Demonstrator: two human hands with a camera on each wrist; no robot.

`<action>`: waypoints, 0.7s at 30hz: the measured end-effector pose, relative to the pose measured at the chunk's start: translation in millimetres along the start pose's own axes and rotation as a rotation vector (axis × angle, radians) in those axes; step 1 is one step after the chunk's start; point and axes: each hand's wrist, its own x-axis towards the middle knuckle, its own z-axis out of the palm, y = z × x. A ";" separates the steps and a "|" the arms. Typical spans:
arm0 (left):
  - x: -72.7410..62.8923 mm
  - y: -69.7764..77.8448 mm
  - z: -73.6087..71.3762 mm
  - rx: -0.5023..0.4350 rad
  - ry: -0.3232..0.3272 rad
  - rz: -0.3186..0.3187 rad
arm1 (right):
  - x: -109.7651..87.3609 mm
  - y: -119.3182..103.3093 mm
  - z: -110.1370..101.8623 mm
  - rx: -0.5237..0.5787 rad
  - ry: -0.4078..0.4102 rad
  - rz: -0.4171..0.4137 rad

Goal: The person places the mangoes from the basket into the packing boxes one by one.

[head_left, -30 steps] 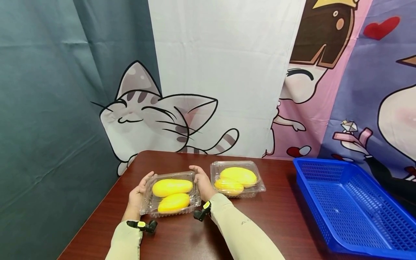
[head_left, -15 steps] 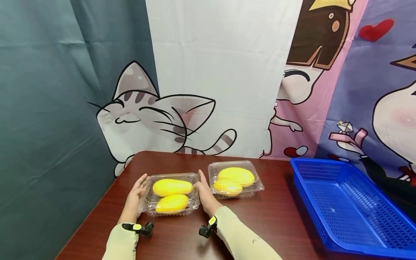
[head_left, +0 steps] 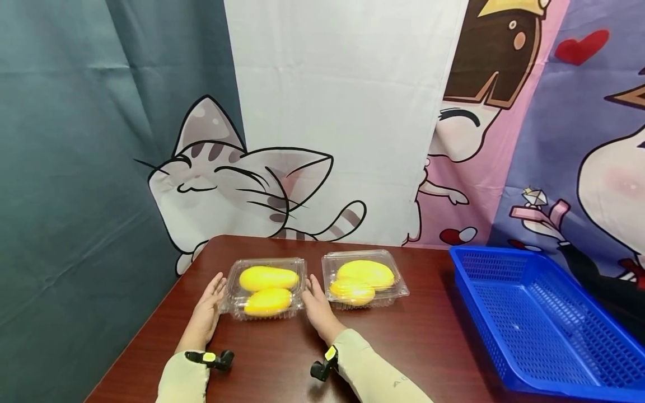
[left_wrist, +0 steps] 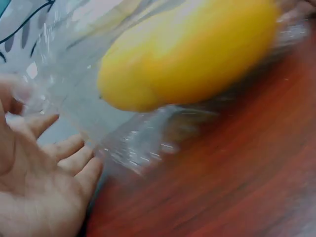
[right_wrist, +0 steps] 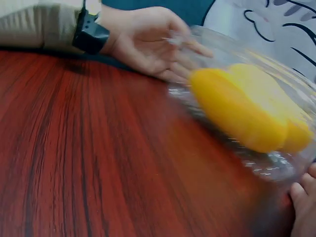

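A clear plastic clamshell box (head_left: 266,261) with two yellow mangoes (head_left: 269,279) lies between my hands in the head view. My left hand (head_left: 205,311) is at its left side; in the left wrist view the straight fingers (left_wrist: 74,155) reach the box corner. On the opposite side is my right hand (head_left: 321,312), fingertips right at the box's edge. The right wrist view shows the blurred mangoes (right_wrist: 237,106) through the plastic, my left hand (right_wrist: 153,47) spread at the far end, and a few right fingertips at the near end.
A second clear clamshell box (head_left: 358,254) with two mangoes (head_left: 367,273) stands just right of my right hand. Farther right is a blue plastic basket (head_left: 506,358). Everything stands on a reddish-brown table (head_left: 267,369), backed by a printed cloth (head_left: 342,112).
The box between my hands has moved away from me toward the back of the table and straightened up. Both hands have lowered slightly against it. The second box and the basket have stayed put.
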 end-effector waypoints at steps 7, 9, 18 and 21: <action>13.5 -1.8 21.2 -0.028 0.173 -0.056 | 13.7 2.9 14.8 -0.307 0.226 -0.071; 15.7 -3.8 24.2 -0.072 0.180 -0.040 | 16.7 4.3 15.9 -0.367 0.260 -0.097; 21.5 -9.0 35.6 -0.244 0.206 0.000 | 20.9 5.2 7.6 -0.510 0.149 -0.129; 22.8 -10.6 38.8 -0.226 0.246 0.000 | 20.7 4.6 8.5 -0.478 0.151 -0.074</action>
